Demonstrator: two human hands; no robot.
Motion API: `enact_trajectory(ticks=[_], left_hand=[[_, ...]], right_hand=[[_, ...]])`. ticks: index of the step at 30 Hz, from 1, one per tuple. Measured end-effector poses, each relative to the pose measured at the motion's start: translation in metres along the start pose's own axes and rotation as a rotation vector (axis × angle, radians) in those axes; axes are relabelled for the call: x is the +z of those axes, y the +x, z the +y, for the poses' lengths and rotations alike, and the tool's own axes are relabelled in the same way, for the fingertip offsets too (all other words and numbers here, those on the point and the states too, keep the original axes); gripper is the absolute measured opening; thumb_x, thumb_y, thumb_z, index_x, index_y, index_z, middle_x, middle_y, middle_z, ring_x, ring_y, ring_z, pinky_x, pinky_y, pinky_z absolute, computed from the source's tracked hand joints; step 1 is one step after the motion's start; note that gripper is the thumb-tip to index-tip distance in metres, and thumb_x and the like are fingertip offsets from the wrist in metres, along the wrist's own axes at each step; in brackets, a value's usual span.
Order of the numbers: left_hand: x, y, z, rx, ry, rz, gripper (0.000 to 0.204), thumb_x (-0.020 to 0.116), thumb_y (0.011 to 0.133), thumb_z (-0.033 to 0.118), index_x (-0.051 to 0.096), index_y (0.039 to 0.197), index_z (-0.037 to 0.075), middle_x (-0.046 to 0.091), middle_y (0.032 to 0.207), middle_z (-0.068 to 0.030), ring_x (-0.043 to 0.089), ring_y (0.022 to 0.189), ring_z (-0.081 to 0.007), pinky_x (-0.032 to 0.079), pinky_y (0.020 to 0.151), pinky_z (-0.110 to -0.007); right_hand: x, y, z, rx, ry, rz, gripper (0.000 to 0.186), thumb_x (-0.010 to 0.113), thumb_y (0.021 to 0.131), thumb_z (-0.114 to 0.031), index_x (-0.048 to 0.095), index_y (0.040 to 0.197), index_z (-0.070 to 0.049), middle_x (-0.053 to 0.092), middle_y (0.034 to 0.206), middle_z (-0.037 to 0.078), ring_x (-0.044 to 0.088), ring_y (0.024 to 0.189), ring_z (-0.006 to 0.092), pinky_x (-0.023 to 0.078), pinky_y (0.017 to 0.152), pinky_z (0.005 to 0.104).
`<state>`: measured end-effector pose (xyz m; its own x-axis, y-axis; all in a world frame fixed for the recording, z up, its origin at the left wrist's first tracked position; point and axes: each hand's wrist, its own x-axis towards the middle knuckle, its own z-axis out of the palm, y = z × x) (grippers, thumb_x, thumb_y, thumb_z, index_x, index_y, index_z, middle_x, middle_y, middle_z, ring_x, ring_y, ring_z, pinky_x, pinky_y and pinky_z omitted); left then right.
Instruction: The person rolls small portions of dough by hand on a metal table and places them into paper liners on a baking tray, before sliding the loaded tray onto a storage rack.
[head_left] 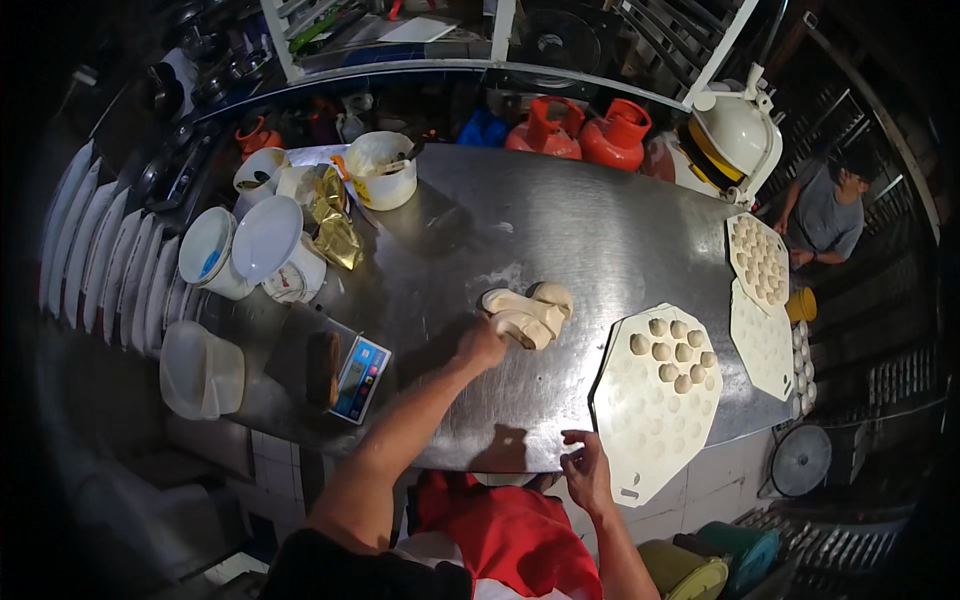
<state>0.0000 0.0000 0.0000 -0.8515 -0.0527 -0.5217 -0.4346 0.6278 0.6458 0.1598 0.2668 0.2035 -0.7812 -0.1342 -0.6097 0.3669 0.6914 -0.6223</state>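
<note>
My left hand (pixel 482 346) reaches out over the steel table (pixel 560 230) and grips the near end of a pale lump of dough (pixel 528 310) lying mid-table. My right hand (pixel 585 468) hovers at the table's near edge, fingers pinched together; whether a small bit of dough sits in them I cannot tell. Just right of it lies a round white plastic tray (pixel 625 440) carrying several small dough balls (pixel 672 352) in its far part.
Two more round trays (pixel 760 262) lie at the right end, one with several dough balls. A digital scale (pixel 352 372), white buckets (pixel 268 240), a tub (pixel 382 168) and gold foil (pixel 336 228) crowd the left. Red gas cylinders (pixel 585 130) stand behind. Another person (pixel 830 210) stands at the far right.
</note>
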Motion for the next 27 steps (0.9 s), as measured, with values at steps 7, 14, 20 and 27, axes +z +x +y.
enact_trajectory(ticks=[7, 14, 20, 27], left_hand=[[-0.095, -0.085, 0.087, 0.407, -0.087, -0.539, 0.050, 0.066, 0.099, 0.044, 0.067, 0.124, 0.000, 0.073, 0.105, -0.0117, 0.070, 0.096, -0.0242, 0.055, 0.089, -0.039], [-0.121, -0.162, 0.028, 0.075, -0.160, -0.261, 0.043, 0.067, 0.102, 0.031, 0.066, 0.135, 0.003, 0.075, 0.115, -0.0166, 0.070, 0.105, -0.0327, 0.054, 0.092, -0.043], [-0.083, -0.176, 0.013, 0.443, 0.473, 0.375, 0.036, 0.073, 0.098, 0.032, 0.070, 0.130, 0.015, 0.068, 0.114, -0.0070, 0.066, 0.116, -0.0319, 0.053, 0.091, -0.046], [0.023, -0.130, -0.028, 0.162, 0.644, 0.439, 0.076, 0.057, 0.106, 0.032, 0.027, 0.166, -0.001, 0.027, 0.173, -0.0230, 0.022, 0.162, -0.0406, 0.015, 0.131, -0.060]], right_hand=[[0.002, 0.167, -0.029, -0.830, -0.343, 0.445, 0.072, 0.085, 0.077, -0.007, 0.056, 0.143, -0.004, 0.054, 0.150, 0.023, 0.056, 0.134, 0.0438, 0.035, 0.123, 0.0534], [0.034, 0.172, -0.034, -0.675, -0.276, -0.123, 0.049, 0.081, 0.090, -0.024, 0.057, 0.126, -0.002, 0.073, 0.100, 0.025, 0.073, 0.100, 0.0438, 0.055, 0.088, 0.0506], [0.042, 0.150, -0.047, -0.834, -0.646, 0.055, 0.063, 0.071, 0.095, -0.027, 0.051, 0.152, -0.010, 0.063, 0.137, 0.025, 0.060, 0.128, 0.0430, 0.047, 0.107, 0.0546], [0.106, 0.190, 0.011, -0.823, -0.408, 0.242, 0.070, 0.054, 0.104, -0.041, 0.040, 0.164, -0.007, 0.034, 0.169, 0.027, 0.028, 0.159, 0.0456, 0.019, 0.131, 0.0568]])
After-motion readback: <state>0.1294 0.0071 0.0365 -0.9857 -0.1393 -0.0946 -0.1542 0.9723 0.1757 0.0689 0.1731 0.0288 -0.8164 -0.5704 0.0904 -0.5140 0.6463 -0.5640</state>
